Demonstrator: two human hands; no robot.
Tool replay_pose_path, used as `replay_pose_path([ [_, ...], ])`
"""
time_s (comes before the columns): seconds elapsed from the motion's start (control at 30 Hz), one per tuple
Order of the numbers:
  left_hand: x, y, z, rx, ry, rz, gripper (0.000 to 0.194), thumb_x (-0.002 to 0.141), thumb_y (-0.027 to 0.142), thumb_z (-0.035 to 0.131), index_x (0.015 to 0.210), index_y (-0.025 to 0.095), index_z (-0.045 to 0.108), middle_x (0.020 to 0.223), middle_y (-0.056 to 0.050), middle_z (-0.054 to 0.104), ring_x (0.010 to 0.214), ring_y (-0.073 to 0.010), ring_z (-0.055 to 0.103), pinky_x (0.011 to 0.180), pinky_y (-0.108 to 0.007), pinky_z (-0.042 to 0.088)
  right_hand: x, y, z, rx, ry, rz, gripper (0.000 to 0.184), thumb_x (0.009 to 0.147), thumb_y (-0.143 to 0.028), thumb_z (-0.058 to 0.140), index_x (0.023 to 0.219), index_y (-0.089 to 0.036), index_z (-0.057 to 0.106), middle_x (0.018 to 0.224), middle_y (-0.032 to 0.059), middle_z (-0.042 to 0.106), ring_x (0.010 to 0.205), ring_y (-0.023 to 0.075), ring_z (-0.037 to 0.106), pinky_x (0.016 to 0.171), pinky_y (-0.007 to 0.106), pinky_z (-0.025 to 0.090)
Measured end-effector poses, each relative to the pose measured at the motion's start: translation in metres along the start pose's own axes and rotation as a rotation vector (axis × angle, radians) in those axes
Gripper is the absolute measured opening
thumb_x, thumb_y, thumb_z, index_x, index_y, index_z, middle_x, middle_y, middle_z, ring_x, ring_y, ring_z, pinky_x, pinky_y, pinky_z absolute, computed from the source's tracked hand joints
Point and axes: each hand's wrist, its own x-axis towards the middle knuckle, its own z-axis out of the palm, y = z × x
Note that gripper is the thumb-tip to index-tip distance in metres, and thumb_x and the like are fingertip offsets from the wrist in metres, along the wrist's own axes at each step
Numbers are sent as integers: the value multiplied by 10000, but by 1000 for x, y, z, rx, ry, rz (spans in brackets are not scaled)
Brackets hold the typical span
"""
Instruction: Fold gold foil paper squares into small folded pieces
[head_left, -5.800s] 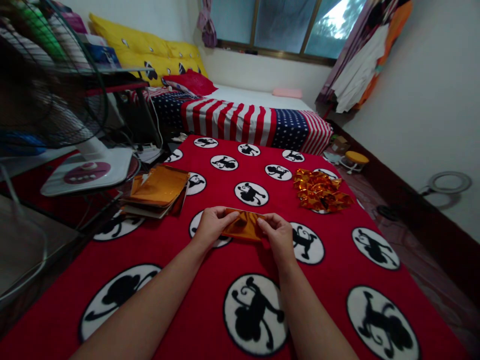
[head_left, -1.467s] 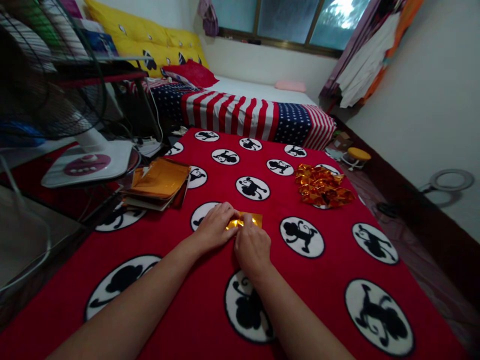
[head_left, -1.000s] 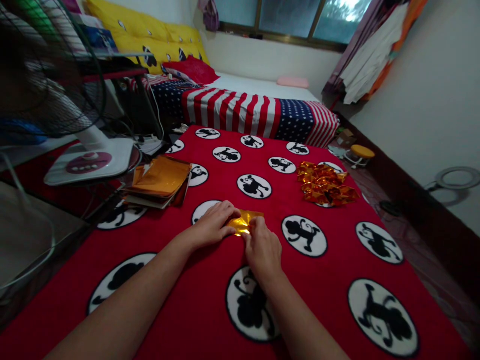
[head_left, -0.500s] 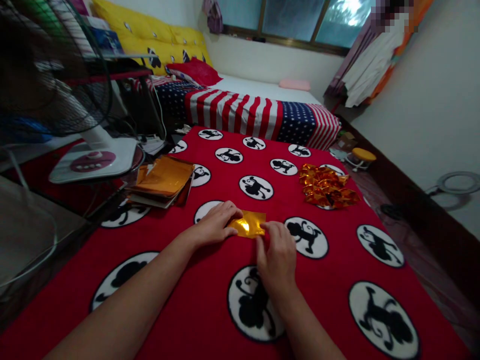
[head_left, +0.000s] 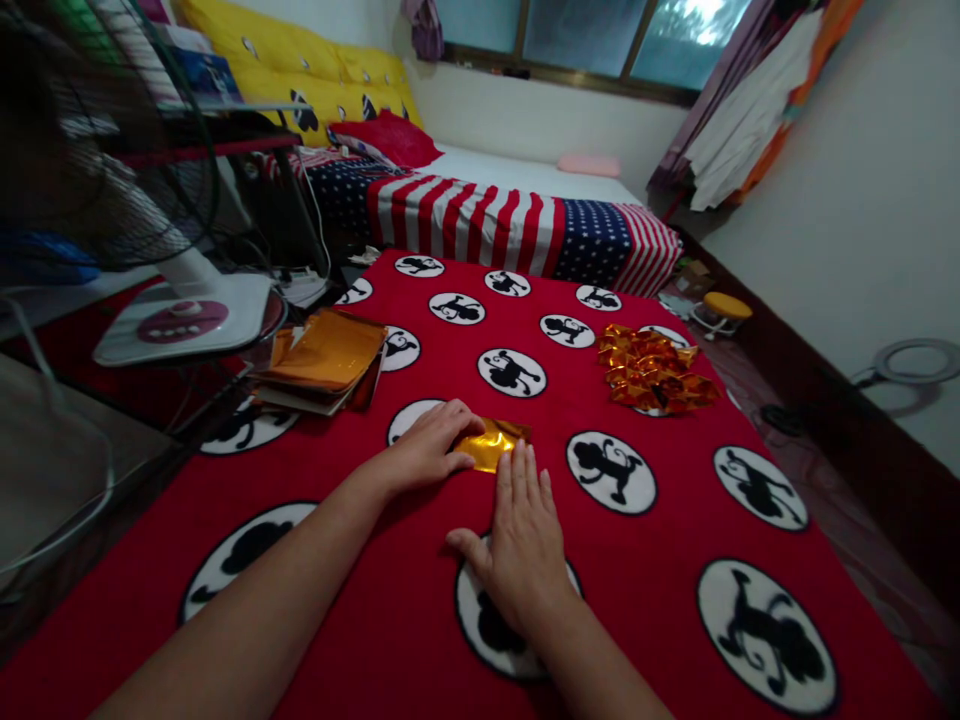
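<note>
A small piece of shiny gold foil paper (head_left: 489, 447) lies on the red cloth (head_left: 390, 620), which is patterned with black monkey figures in white circles. My left hand (head_left: 433, 443) grips the foil's left end, thumb at the near side and fingers over the top. My right hand (head_left: 529, 530) lies flat, palm down, with its fingers stretched forward over the foil's near right corner and its thumb spread out to the left. The fingertips hide that corner.
A stack of gold foil sheets (head_left: 330, 350) lies at the cloth's left edge, beside a white fan base (head_left: 184, 320). Several folded gold foil pieces (head_left: 652, 370) are heaped on the right. Beyond the cloth stands a bed with a striped cover (head_left: 465, 220).
My right hand has let go of the foil's right edge and turned flat, its fingers now pressed over the near right corner. My left hand has stayed in place.
</note>
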Motion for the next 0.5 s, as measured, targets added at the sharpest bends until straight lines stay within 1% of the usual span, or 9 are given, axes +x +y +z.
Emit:
replay_pose_path([
  [0.1,0,1,-2,7,-14,-1,320,757,200,673,1066,218,590,1072,-53,573,1022,-203,525,911,-334,431,0,5,-4,-29,-24,-8,1020,773,-703,512,1463,11,278,1544,236,124,1453,339,77,1160,517,115],
  [0.17,1,5,-2,16,-19,-17,274,795,219,634,1066,222,596,1063,-51,577,1014,-197,534,906,-328,430,0,3,-5,-41,-26,-4,1017,772,-694,521,1462,13,280,1545,230,120,1454,335,72,1163,514,99],
  [0.23,2,11,3,48,8,-75,201,850,286,574,1036,215,606,1033,-52,583,982,-197,546,887,-335,431,0,0,-5,-53,-23,12,1024,766,-696,527,1460,16,284,1545,228,117,1455,337,66,1164,512,86],
  [0.27,3,15,6,82,48,-126,199,871,338,546,1007,207,609,999,-53,587,952,-202,551,868,-344,432,0,-1,-4,-59,-23,18,1023,768,-700,521,1458,19,287,1545,228,113,1455,337,62,1164,510,82],
  [0.3,3,19,9,129,90,-171,252,843,399,583,995,200,605,988,-58,586,941,-215,550,849,-357,432,0,-1,-4,-63,-23,19,1021,773,-705,507,1457,21,290,1547,226,107,1456,337,58,1164,509,78],
  [0.33,3,22,13,174,128,-196,367,768,471,660,1004,197,597,1009,-63,583,961,-239,542,842,-372,431,-1,-1,-3,-65,-23,16,1018,780,-711,489,1457,23,288,1549,223,101,1456,336,53,1164,510,74],
  [0.4,2,27,18,225,155,-218,508,655,530,745,1006,198,586,1022,-61,580,980,-261,534,829,-384,428,-1,0,-2,-69,-25,7,1018,795,-727,443,1463,20,270,1554,216,85,1458,333,42,1163,512,59],
  [0.43,2,28,20,233,158,-220,535,629,533,764,1009,203,582,1027,-57,578,986,-263,533,825,-383,428,-2,1,-1,-70,-24,4,1020,799,-736,420,1468,16,258,1557,211,76,1459,331,36,1163,513,49],
  [0.5,2,27,20,222,151,-220,507,639,503,770,1009,212,582,1022,-46,579,981,-252,537,816,-371,431,-2,3,0,-76,-26,0,1015,809,-746,384,1476,5,239,1562,204,61,1461,323,21,1163,513,28],
])
